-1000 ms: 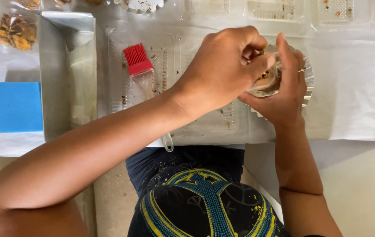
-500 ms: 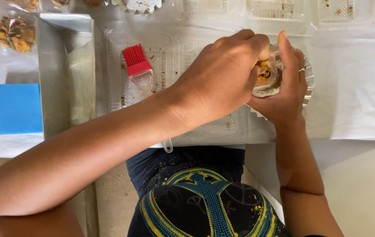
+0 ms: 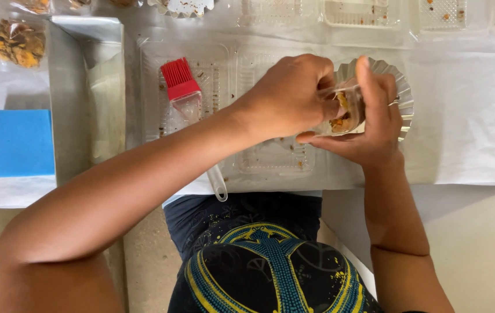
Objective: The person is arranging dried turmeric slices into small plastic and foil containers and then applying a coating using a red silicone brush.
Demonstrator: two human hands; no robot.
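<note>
My right hand [image 3: 375, 124] grips a small clear plastic cup [image 3: 343, 110] with orange-brown food bits inside, tilted on its side. My left hand [image 3: 285, 98] reaches across from the left and closes its fingers on the cup's mouth, hiding most of it. Both hands hover over a fluted silver foil dish [image 3: 401, 95] lying on white paper. A brush with red silicone bristles and a clear handle [image 3: 186, 101] lies to the left on clear plastic trays [image 3: 270, 156].
A blue sponge [image 3: 21, 142] rests on white paper at the left, beside a metal tray [image 3: 71, 98]. A bag of dried orange-brown pieces [image 3: 18, 43] sits at top left. Several clear plastic containers [image 3: 363, 11] line the far edge. My patterned lap fills the bottom.
The cup has tipped further onto its side and its orange contents show more. My left fingers shifted slightly on its mouth. Both hands stay over the foil dish.
</note>
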